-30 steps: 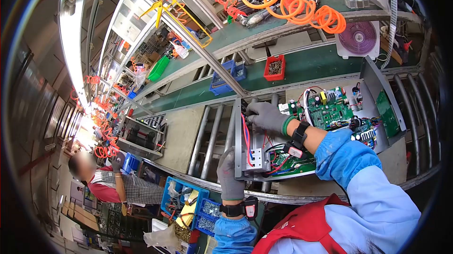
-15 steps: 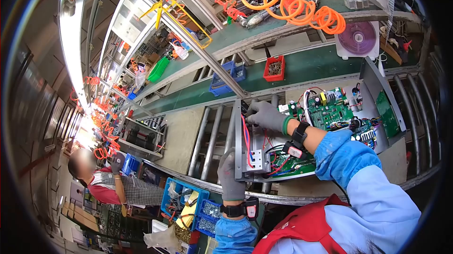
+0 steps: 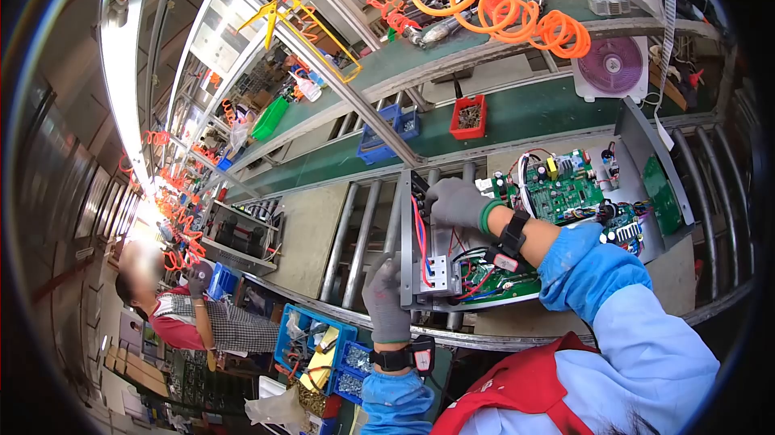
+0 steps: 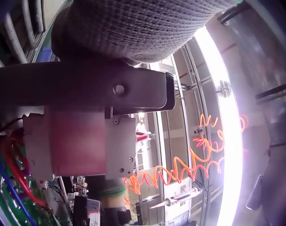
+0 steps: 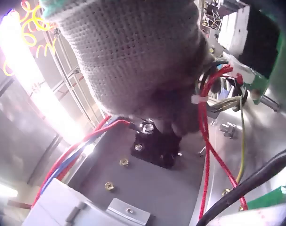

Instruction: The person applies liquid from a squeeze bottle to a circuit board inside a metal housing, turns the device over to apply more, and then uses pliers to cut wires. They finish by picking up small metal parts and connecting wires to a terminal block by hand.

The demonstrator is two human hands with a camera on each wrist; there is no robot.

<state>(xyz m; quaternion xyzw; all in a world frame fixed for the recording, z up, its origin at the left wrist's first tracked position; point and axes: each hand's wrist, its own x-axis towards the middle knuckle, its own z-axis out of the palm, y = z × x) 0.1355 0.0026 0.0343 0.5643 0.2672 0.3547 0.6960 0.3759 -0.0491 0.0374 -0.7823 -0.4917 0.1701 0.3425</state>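
Observation:
An open metal chassis (image 3: 408, 273) lies across the rollers, holding green circuit boards (image 3: 557, 189) and a white terminal block (image 3: 438, 273). My gloved right hand (image 3: 460, 203) reaches into its left end. In the right wrist view that hand (image 5: 138, 61) has its curled fingers at a black part (image 5: 154, 148) with screws; the fingertips are mostly hidden. Beside the chassis's left end panel is my gloved left hand (image 3: 387, 302), fingers loosely bent. The left wrist view shows this hand (image 4: 133, 30) against the dark panel edge (image 4: 86, 87); whether it bears on it I cannot tell.
Blue bins (image 3: 352, 362) of small hardware stand below the left hand. A red bin (image 3: 469, 117) and blue bins (image 3: 379, 140) sit on the green belt beyond the rollers (image 3: 363, 237). Orange coiled hoses (image 3: 500, 11) hang above. Another person (image 3: 182, 322) is at far left.
My left hand has shifted slightly left, away from the chassis's end panel. My right hand has moved a little right and down, still at the left end of the chassis.

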